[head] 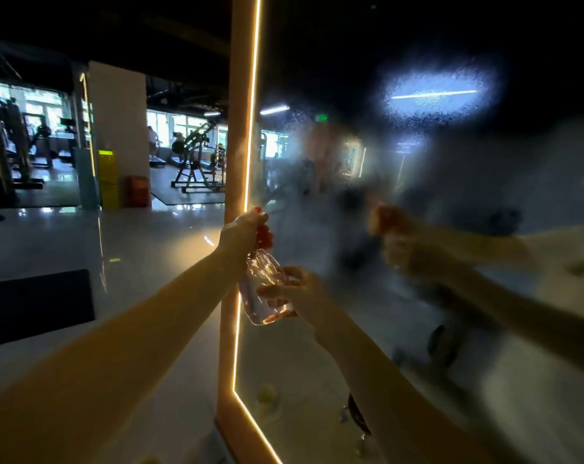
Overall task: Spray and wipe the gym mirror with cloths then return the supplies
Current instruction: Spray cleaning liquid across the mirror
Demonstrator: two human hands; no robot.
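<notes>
A clear plastic spray bottle (pixel 262 289) with a red trigger head is held up in front of the gym mirror (pixel 451 229). My left hand (pixel 242 234) grips the red head, fingers curled over the trigger. My right hand (pixel 295 293) holds the bottle's clear body from the right. The mirror glass is fogged with spray mist over most of its middle, and the blurred reflection of my arms shows in it. No cloth is in view.
The mirror's wooden frame (pixel 232 229) with a lit LED strip runs top to bottom just behind the bottle. A dark mat (pixel 39 306) lies on the glossy floor at left. Gym machines (pixel 197 155) and people stand far back.
</notes>
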